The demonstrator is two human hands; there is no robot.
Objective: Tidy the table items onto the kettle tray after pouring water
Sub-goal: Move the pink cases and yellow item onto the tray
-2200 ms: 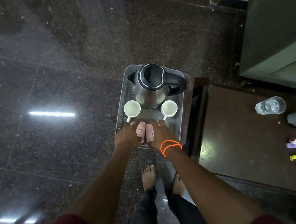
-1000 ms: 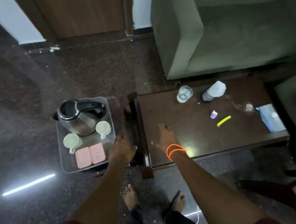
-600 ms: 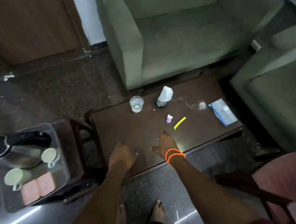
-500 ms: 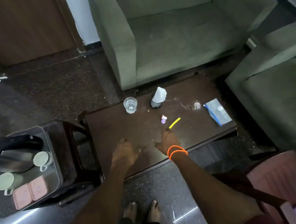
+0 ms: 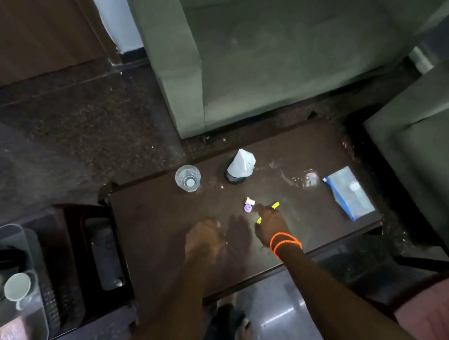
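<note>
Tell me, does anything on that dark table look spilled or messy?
Yes. A wet, shiny patch spreads on the table between the white bottle and the blue packet, like spilled water. The glass stands upright.

**Dim, blurred wide-angle view**

The room was dim, with no lamp in view. A bright streak of reflected light lay on the glossy floor (image 5: 278, 315) near the bottom. The table (image 5: 167, 223) carried a faint sheen and soft, diffuse shadows around both hands. The left hand (image 5: 203, 239) was smeared by motion blur, and the right hand (image 5: 270, 225) was a little sharper. The tray (image 5: 37, 287) at the left edge looked soft and stretched. Straight lines of the sofa (image 5: 285, 42) bowed toward the frame's borders.
</note>
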